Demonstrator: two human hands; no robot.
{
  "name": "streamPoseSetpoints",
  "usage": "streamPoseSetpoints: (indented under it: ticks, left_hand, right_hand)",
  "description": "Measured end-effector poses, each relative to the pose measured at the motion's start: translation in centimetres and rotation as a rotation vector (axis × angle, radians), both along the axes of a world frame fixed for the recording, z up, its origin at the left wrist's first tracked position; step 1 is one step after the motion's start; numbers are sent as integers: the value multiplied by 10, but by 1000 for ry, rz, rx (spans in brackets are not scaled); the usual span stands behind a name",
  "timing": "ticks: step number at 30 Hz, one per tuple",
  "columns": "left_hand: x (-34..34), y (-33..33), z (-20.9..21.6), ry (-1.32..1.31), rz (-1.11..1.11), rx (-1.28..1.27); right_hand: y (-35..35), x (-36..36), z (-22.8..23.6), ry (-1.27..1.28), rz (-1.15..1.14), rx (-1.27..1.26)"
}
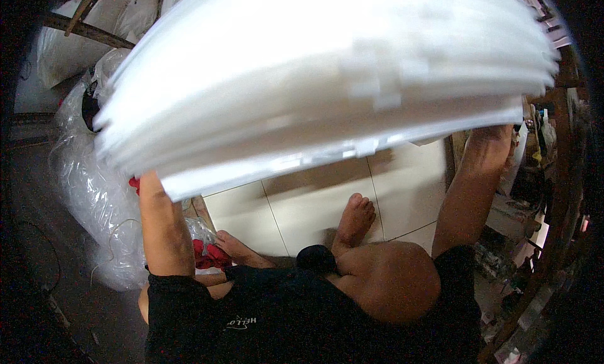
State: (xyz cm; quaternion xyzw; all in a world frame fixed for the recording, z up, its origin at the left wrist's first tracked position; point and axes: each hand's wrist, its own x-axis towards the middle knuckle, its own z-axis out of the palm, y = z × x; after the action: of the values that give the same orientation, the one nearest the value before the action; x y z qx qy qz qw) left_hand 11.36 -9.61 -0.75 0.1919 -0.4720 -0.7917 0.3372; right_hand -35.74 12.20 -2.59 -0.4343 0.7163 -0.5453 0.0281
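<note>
A wide white stack [264, 93], with layered edges like sheets or bags, fills the upper view, smeared by motion. It is off the floor and slightly tilted, its left end lower. My left forearm [165, 232] reaches up to its left end, and the hand disappears behind it. At the opposite end, my right forearm [475, 182] rises to the near right corner, where only the wrist shows below the stack. Both hands appear to bear the stack between them; their fingers are hidden.
Pale floor tiles [321, 207] lie below, with my bare feet on them. Clear plastic wrapping [100, 200] bulges at the left, beside some red material [211, 256]. White sacks [119, 18] stand by a metal frame at the far left. Cluttered shelving [535, 175] lines the right.
</note>
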Motion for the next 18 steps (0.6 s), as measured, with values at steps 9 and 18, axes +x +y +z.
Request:
streamPoseSetpoints:
  ticks: [9,18]
  left_hand:
    - [-59,38,-52,-16,75,195]
    - [-60,25,-13,-751,-271,-606]
  right_hand:
    - [-14,68,-74,-180,-74,-24]
    - [-12,99,-10,106,109,156]
